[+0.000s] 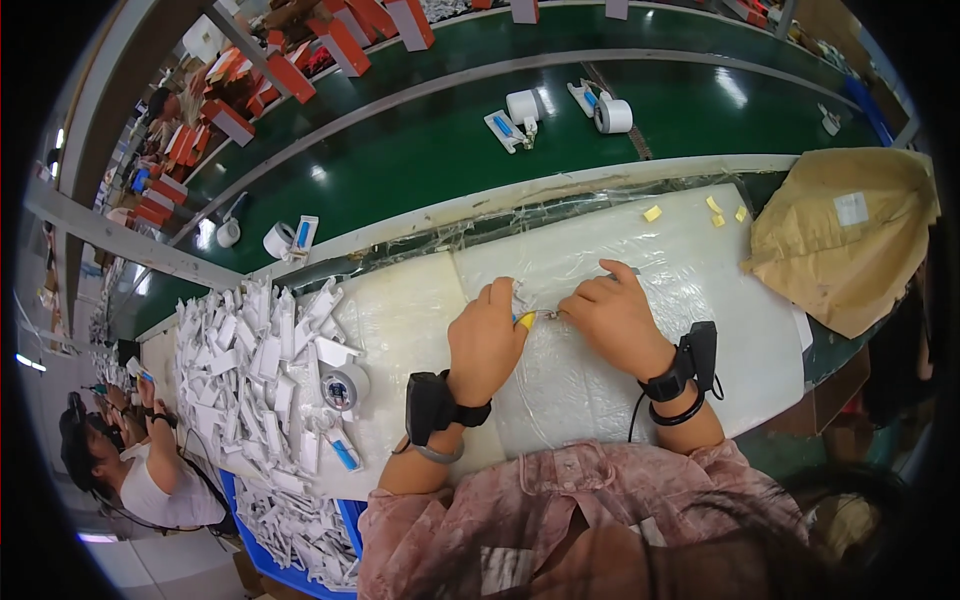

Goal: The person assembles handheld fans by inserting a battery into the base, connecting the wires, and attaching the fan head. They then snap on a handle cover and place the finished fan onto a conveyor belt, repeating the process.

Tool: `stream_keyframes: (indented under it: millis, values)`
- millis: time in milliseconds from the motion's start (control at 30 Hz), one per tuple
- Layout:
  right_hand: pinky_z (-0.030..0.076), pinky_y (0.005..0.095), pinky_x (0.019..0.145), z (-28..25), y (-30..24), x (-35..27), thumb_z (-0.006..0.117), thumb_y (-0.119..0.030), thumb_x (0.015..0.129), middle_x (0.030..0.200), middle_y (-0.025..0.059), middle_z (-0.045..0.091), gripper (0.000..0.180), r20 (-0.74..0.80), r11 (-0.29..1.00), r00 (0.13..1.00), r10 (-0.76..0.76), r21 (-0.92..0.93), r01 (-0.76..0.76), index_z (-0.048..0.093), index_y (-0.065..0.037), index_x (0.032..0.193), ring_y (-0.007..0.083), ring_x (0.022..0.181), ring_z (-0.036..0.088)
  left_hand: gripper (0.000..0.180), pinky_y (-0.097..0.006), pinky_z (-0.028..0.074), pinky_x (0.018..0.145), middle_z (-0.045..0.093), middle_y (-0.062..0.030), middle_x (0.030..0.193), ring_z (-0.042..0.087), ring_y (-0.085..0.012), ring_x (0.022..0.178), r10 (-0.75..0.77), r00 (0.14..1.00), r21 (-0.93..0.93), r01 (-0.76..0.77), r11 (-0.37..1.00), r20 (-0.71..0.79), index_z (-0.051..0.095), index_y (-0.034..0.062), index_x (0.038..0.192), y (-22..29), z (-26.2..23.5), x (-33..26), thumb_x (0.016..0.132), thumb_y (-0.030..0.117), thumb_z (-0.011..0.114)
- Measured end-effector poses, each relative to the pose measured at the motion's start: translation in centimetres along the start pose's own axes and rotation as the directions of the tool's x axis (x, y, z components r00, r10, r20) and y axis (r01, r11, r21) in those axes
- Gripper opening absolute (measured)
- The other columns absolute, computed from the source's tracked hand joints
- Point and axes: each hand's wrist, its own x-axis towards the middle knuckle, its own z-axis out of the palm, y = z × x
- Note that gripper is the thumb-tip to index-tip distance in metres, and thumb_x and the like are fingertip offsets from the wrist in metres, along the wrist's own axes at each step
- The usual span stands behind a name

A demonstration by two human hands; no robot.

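Over the plastic-covered work mat [600, 390], my two hands work close together. My left hand [487, 340] is closed in a pinch, with a small yellow piece [527, 320] at its thumb and fingertips. A thin wire [547, 314] runs from there to my right hand [618, 318], whose thumb and forefinger pinch its end; other right-hand fingers are lifted. Something small and pale behind the left fingertips is partly hidden. Several small yellow pieces [653, 213] lie on the far right of the mat.
A heap of white plastic parts [265, 360] lies left, beside a round white-and-grey unit [344, 387]. Below is a blue bin [352, 520] of similar parts. White cylindrical units [612, 115] sit on the green conveyor [400, 150]. Brown paper [840, 240] lies right; a person [160, 480] works far left.
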Motion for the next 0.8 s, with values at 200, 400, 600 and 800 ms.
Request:
stream_keyframes:
  millis: [200,400,600,800]
  values:
    - [0.041,0.0356,0.08,0.2,-0.9,0.7,0.063,-0.012,0.079,0.075,0.0022,0.059,0.005,-0.187,0.99,0.972,0.14,0.038,-0.136,0.064,-0.013,0.084,0.0202,0.073,0.058,0.035,-0.035,0.048,0.05,0.06,-0.0125,0.081,0.06,-0.0236,0.054,-0.182,0.977,-0.572,0.215,0.791,0.116,0.044,0.002,0.112,-2.0,1.6,0.6,0.083,0.005,0.062]
    - [0.04,0.0321,0.071,-0.3,-0.9,0.6,0.069,-0.012,0.079,0.076,0.0023,0.061,0.011,-0.089,0.974,0.992,0.09,0.215,-0.069,0.065,-0.01,0.09,0.0226,0.07,0.056,0.031,-0.025,0.044,0.042,0.053,-0.0061,0.078,0.051,-0.0105,0.051,-0.152,0.965,-0.907,0.252,0.338,0.212,0.041,0.0044,0.114,-2.0,1.5,0.6,0.085,0.002,0.052]
    - [0.041,0.034,0.072,0.7,-1.2,0.9,0.071,-0.006,0.076,0.08,0.0044,0.063,0.017,-0.306,0.973,0.94,0.152,0.214,-0.088,0.065,-0.008,0.092,0.0227,0.073,0.057,0.029,-0.027,0.049,0.046,0.055,-0.0087,0.084,0.055,-0.0135,0.055,-0.111,0.947,-0.929,0.317,0.19,0.301,0.039,0.0053,0.122,-2.5,1.8,0.5,0.096,0.016,0.043]
    - [0.043,0.0351,0.077,1.1,-2.1,1.1,0.07,0.001,0.075,0.085,0.0057,0.065,0.018,-0.378,0.932,0.913,0.152,0.363,-0.005,0.064,-0.006,0.09,0.0245,0.077,0.059,0.031,-0.028,0.05,0.049,0.057,-0.0089,0.087,0.056,-0.0134,0.058,-0.088,0.938,-0.918,0.346,0.197,0.334,0.039,0.0069,0.126,-2.7,1.8,0.2,0.095,0.012,0.041]
